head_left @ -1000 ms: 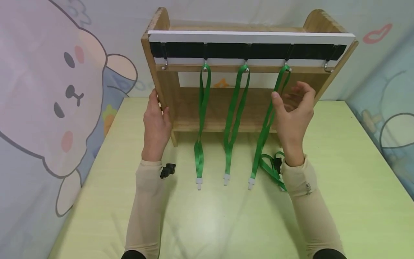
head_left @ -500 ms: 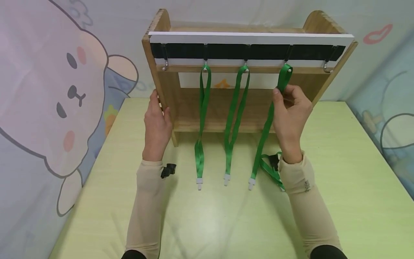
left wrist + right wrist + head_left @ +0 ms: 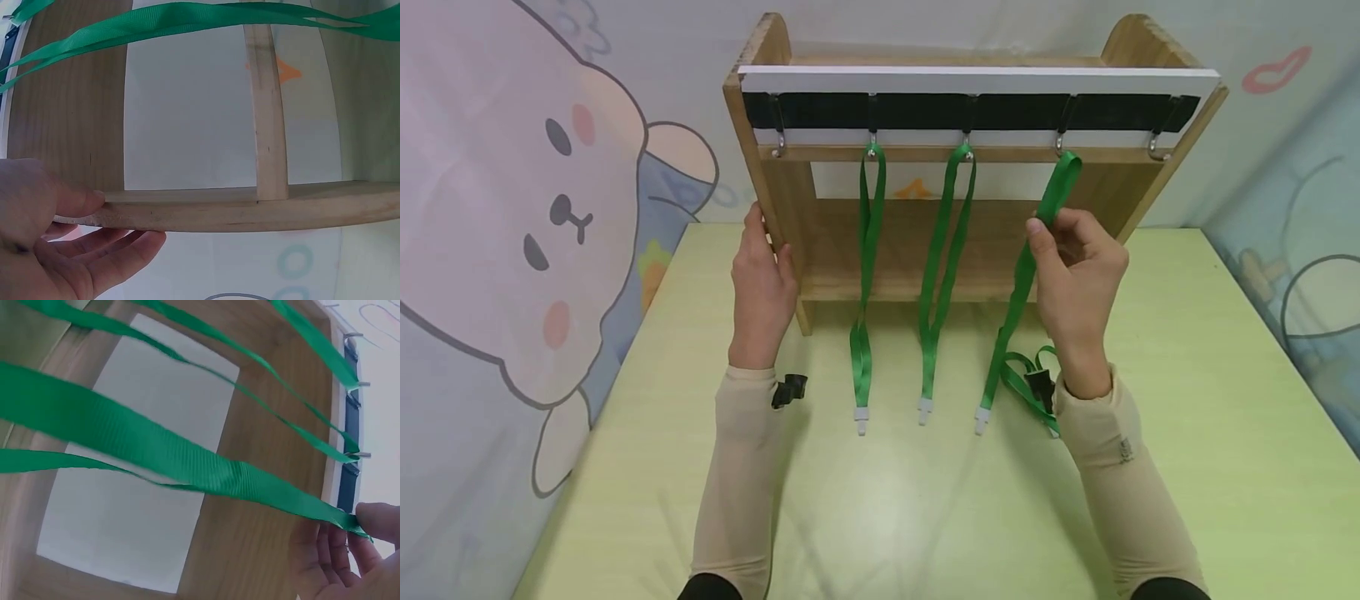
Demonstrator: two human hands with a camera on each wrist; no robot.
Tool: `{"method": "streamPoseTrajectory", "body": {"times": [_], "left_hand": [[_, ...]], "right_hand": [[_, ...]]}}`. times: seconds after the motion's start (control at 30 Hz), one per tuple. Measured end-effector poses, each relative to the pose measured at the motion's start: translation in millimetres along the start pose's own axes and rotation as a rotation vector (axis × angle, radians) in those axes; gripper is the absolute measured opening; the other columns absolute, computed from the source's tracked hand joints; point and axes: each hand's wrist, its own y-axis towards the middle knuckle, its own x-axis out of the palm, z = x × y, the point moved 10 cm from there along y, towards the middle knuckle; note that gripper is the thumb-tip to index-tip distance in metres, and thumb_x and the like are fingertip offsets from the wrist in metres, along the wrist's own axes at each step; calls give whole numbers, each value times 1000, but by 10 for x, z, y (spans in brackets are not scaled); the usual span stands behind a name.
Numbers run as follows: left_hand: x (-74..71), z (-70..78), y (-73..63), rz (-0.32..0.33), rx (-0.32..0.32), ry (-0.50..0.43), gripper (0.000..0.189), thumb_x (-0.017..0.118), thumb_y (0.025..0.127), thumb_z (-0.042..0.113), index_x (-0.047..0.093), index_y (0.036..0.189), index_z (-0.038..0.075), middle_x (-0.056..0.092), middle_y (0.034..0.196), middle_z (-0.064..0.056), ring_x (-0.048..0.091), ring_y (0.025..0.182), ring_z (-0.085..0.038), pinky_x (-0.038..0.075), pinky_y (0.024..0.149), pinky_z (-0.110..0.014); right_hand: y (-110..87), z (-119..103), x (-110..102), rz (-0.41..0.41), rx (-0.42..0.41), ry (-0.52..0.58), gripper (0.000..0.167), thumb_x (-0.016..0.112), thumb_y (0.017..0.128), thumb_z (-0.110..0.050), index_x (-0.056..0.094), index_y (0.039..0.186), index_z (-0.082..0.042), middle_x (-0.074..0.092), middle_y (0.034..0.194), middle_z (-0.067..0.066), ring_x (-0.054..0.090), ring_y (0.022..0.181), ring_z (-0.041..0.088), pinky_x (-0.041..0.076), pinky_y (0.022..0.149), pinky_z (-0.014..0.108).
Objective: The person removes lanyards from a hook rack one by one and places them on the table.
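Observation:
My left hand (image 3: pixel 764 287) grips the left side panel of a wooden shelf (image 3: pixel 880 293), thumb on one face and fingers on the other, as the left wrist view shows. My right hand (image 3: pixel 1081 287) pinches a green lanyard (image 3: pixel 1019 287) just below its top loop. That loop stands up beside the fourth hook (image 3: pixel 1059 143) and looks off it; its white clip (image 3: pixel 982 420) hangs lowest. Another green lanyard (image 3: pixel 940 258) hangs from the middle hook, and a further lanyard (image 3: pixel 868 242) from the second hook. The two end hooks bear nothing.
A white board with a black strip (image 3: pixel 925 111) carries the row of hooks across the shelf front. On the table (image 3: pixel 880 500), a bunched green lanyard with a black buckle (image 3: pixel 1041 385) lies by my right wrist. A black clip (image 3: pixel 790 390) shows beside my left sleeve.
My right hand has closed its thumb and fingers on the right-hand hanging lanyard and drawn its loop off the hook. My left hand stays on the side panel.

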Motion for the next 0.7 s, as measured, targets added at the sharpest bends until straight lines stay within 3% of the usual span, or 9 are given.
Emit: {"method": "streamPoseTrajectory", "body": {"times": [0.3, 0.43, 0.53, 0.7], "left_hand": [[-11, 15, -2, 3, 5, 13, 53, 53, 101, -6, 31, 148, -11, 47, 141, -31, 53, 128, -45, 51, 97, -54], [-1, 11, -7, 2, 4, 9, 53, 53, 101, -6, 31, 149, -11, 47, 141, -31, 53, 128, -45, 51, 97, -55], [4, 2, -7, 0, 0, 8, 53, 53, 101, -5, 30, 149, -11, 47, 142, -31, 52, 129, -45, 50, 98, -54], [-10, 19, -1, 8, 16, 6, 52, 52, 101, -5, 30, 148, -12, 47, 141, -32, 53, 128, -45, 51, 98, -54]], "right_hand": [[-3, -128, 40, -12, -28, 63, 14, 70, 94, -1, 70, 97, 12, 71, 84, 11, 68, 74, 16, 55, 70, 23], [-38, -138, 29, -19, -8, 75, 12, 71, 92, 2, 70, 96, 13, 72, 83, 6, 68, 73, 18, 53, 68, 22], [-105, -83, 51, -69, 40, 110, 13, 71, 93, 0, 71, 96, 12, 72, 82, 4, 68, 74, 18, 52, 68, 23], [-277, 106, 140, -176, 194, 215, 19, 71, 95, -5, 69, 97, 13, 72, 81, 8, 66, 73, 19, 53, 72, 28]]}}
